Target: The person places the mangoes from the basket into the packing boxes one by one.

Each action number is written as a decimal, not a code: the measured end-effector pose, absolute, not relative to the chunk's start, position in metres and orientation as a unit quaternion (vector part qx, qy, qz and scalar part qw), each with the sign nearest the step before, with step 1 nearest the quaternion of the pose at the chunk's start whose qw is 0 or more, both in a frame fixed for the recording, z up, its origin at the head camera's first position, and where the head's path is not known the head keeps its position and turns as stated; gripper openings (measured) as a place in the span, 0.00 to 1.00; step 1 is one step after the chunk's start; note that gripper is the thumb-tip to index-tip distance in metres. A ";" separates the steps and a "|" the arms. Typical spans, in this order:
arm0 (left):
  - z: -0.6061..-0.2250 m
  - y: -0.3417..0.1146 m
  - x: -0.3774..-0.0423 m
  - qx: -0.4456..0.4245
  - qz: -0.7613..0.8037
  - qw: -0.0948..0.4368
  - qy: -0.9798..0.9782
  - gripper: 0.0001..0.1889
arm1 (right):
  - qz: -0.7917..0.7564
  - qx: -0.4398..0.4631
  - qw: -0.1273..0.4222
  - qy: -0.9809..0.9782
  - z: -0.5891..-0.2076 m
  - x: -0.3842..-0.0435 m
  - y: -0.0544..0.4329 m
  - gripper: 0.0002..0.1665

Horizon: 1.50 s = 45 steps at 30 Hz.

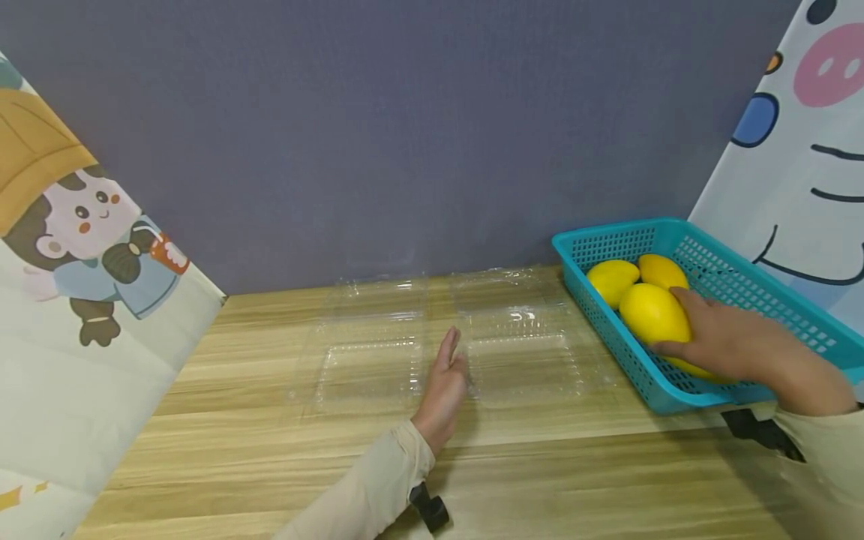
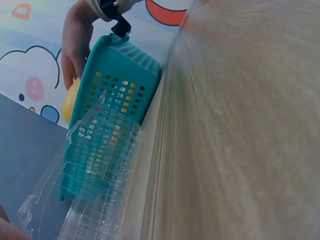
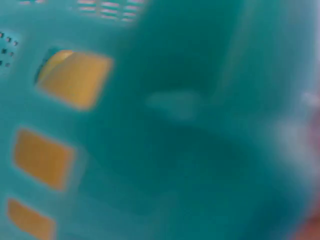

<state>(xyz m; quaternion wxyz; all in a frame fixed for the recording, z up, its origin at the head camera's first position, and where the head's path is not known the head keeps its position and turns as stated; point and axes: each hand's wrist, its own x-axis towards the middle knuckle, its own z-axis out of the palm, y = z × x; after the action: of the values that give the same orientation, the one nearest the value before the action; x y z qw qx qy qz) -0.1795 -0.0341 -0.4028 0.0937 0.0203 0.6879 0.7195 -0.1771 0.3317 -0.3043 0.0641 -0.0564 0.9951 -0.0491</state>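
Observation:
In the head view my right hand (image 1: 742,341) reaches into a turquoise basket (image 1: 607,330), thumb and fingers round a smooth yellow mango (image 1: 651,315). Two more mangoes (image 1: 610,280) lie behind it, and part of another shows under the hand. My left hand (image 1: 442,397) is held between two clear plastic clamshell boxes with its fingers straight. Both the left box (image 1: 367,375) and the right box (image 1: 523,367) lie with lids folded back on the table. Through the basket's holes, the right wrist view shows yellow fruit (image 3: 77,77); the gripping fingers are hidden there.
The wood-grain table (image 1: 270,465) ends at a grey-blue partition (image 1: 405,135) behind the boxes. Printed cartoon panels stand at the left (image 1: 81,390) and right (image 1: 810,157). The basket is close to the right panel.

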 end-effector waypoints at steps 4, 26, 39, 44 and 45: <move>-0.403 -0.035 -0.180 0.020 0.719 0.092 0.689 0.31 | -0.043 -0.049 0.055 0.996 -0.300 -0.175 0.328 0.68; -0.396 -0.040 -0.182 0.017 0.705 0.103 0.702 0.32 | -0.073 -0.030 -0.013 0.997 -0.282 -0.170 0.302 0.68; -0.399 -0.044 -0.178 0.023 0.705 0.104 0.701 0.32 | -0.076 -0.061 -0.011 0.995 -0.284 -0.165 0.286 0.63; -0.401 -0.038 -0.177 0.020 0.704 0.105 0.702 0.32 | -0.062 -0.058 -0.012 0.996 -0.286 -0.162 0.288 0.63; -0.402 -0.037 -0.176 0.020 0.705 0.108 0.701 0.32 | -0.064 -0.059 -0.009 0.996 -0.286 -0.161 0.289 0.63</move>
<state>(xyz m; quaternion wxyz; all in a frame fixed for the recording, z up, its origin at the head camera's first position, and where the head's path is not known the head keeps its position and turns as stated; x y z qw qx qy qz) -0.1762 -0.0375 -0.4016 0.1076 0.0201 0.7011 0.7046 -0.1614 0.2894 -0.2858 -0.0087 -0.0593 0.9962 -0.0636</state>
